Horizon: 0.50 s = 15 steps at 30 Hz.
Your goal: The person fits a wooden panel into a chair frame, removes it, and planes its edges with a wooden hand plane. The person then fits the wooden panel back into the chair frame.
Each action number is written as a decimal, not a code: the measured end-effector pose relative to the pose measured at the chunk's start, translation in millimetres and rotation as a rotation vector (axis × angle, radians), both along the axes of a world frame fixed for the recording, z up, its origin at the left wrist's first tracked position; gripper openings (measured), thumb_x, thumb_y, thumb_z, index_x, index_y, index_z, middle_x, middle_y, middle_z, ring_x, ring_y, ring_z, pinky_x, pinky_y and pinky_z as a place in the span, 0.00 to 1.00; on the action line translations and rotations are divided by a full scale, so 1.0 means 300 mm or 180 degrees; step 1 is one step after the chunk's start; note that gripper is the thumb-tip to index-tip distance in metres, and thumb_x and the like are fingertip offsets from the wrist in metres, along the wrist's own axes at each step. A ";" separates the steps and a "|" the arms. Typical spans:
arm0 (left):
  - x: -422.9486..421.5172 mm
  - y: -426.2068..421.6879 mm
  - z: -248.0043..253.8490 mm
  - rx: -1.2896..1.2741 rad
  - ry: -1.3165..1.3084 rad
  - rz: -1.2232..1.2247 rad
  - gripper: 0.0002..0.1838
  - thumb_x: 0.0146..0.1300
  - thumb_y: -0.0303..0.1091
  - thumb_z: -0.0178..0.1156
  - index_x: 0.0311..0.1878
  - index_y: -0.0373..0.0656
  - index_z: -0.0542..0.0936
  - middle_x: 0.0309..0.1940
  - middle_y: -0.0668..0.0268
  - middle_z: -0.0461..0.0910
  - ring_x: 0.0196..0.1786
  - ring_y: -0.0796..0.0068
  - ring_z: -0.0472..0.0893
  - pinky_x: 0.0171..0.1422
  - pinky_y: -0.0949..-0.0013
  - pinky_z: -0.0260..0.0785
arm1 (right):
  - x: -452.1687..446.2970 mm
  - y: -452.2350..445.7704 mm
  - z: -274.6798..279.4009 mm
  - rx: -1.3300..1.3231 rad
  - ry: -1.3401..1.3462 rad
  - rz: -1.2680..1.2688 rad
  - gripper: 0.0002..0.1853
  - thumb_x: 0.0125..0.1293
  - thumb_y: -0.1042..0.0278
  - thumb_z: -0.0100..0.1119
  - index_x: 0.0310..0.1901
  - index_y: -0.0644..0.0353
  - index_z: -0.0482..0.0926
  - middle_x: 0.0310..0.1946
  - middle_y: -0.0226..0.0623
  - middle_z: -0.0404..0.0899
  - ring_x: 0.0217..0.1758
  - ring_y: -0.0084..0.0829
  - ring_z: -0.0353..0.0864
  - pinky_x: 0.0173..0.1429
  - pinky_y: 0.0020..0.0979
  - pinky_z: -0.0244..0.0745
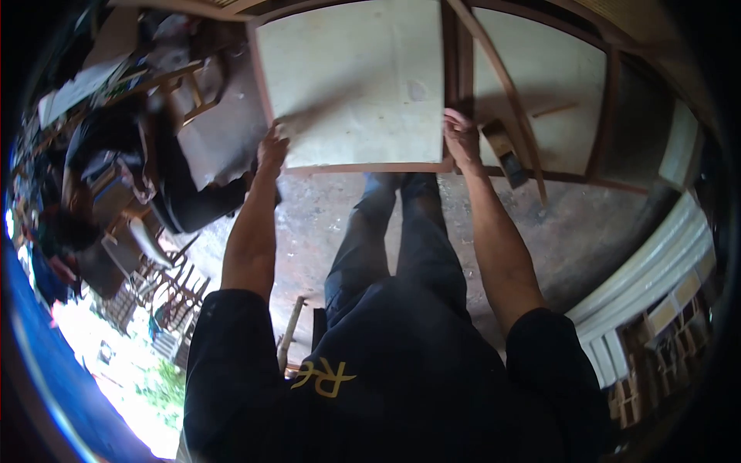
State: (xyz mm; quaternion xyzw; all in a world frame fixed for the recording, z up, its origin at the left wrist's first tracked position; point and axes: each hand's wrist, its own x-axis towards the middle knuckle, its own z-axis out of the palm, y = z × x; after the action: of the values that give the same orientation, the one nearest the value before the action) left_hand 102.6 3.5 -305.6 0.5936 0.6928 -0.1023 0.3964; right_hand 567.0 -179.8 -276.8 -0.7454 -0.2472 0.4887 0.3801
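A framed panel with a pale whitish face and brown wooden edging is in front of me, above my feet. My left hand is closed on its left edge, near the lower corner. At the right edge, my right hand has its fingers curled around the frame. Beside that hand, a dark wooden block-like tool rests against a second pale panel. A long curved wooden strip crosses this second panel.
At the left, another person in dark clothes sits low among wooden pieces. Concrete floor stretches around my legs. Along the right lie long whitish corrugated sheets and stacked wooden parts. A wooden stick stands near my left side.
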 end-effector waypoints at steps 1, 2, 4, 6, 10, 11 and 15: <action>-0.014 0.000 0.001 -0.0043 -0.0156 0.0178 0.32 0.57 0.36 0.59 0.69 0.60 0.71 0.28 0.58 0.81 0.30 0.62 0.81 0.37 0.59 0.73 | -0.019 -0.023 -0.056 0.0221 0.0243 -0.0207 0.18 0.69 0.70 0.61 0.58 0.68 0.76 0.51 0.40 0.81 0.53 0.28 0.81 0.59 0.28 0.74; 0.017 0.000 0.040 0.0076 -0.0036 0.0055 0.32 0.58 0.36 0.57 0.69 0.61 0.71 0.31 0.54 0.82 0.34 0.56 0.83 0.40 0.55 0.74 | -0.029 -0.048 -0.125 0.0430 0.0493 -0.0414 0.18 0.69 0.71 0.60 0.58 0.68 0.76 0.51 0.39 0.81 0.53 0.28 0.81 0.59 0.27 0.74; 0.083 0.019 0.151 -0.0075 0.0195 0.0135 0.34 0.58 0.35 0.55 0.71 0.61 0.69 0.49 0.46 0.83 0.51 0.48 0.83 0.53 0.53 0.74 | -0.046 -0.040 -0.099 0.0141 0.0067 -0.0373 0.19 0.67 0.74 0.60 0.59 0.69 0.76 0.50 0.38 0.81 0.52 0.27 0.80 0.60 0.27 0.73; 0.069 0.029 0.161 -0.0235 -0.0010 0.0344 0.36 0.58 0.34 0.55 0.73 0.61 0.68 0.54 0.48 0.82 0.54 0.54 0.83 0.57 0.59 0.73 | -0.055 -0.031 -0.067 0.0192 0.0073 -0.0440 0.21 0.66 0.73 0.60 0.60 0.69 0.75 0.50 0.39 0.81 0.54 0.28 0.80 0.61 0.28 0.72; 0.032 0.026 0.131 -0.0332 -0.0411 0.0627 0.37 0.57 0.32 0.55 0.74 0.62 0.66 0.56 0.50 0.81 0.57 0.61 0.82 0.59 0.65 0.71 | -0.060 -0.019 -0.059 0.0115 0.0343 -0.0634 0.22 0.65 0.73 0.60 0.61 0.67 0.75 0.53 0.45 0.81 0.58 0.34 0.80 0.63 0.30 0.71; 0.050 0.034 0.168 -0.0446 -0.0407 0.0701 0.38 0.56 0.32 0.56 0.74 0.61 0.66 0.57 0.51 0.81 0.57 0.61 0.82 0.60 0.64 0.71 | -0.058 -0.026 -0.071 0.0208 0.0603 -0.0793 0.23 0.65 0.74 0.60 0.61 0.68 0.75 0.54 0.46 0.81 0.59 0.35 0.79 0.65 0.31 0.70; 0.064 0.004 0.177 -0.0138 -0.0495 0.0606 0.39 0.54 0.31 0.57 0.74 0.60 0.67 0.56 0.50 0.81 0.57 0.57 0.82 0.61 0.61 0.71 | -0.073 -0.010 -0.054 0.0093 0.0209 -0.0625 0.22 0.62 0.77 0.60 0.59 0.68 0.76 0.52 0.45 0.81 0.56 0.34 0.80 0.62 0.30 0.72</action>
State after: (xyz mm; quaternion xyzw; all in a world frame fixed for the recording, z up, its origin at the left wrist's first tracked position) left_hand 121.8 4.8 -252.4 0.5225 0.7108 -0.0328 0.4697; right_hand 545.2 -182.9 -293.0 -0.7440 -0.1674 0.4696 0.4448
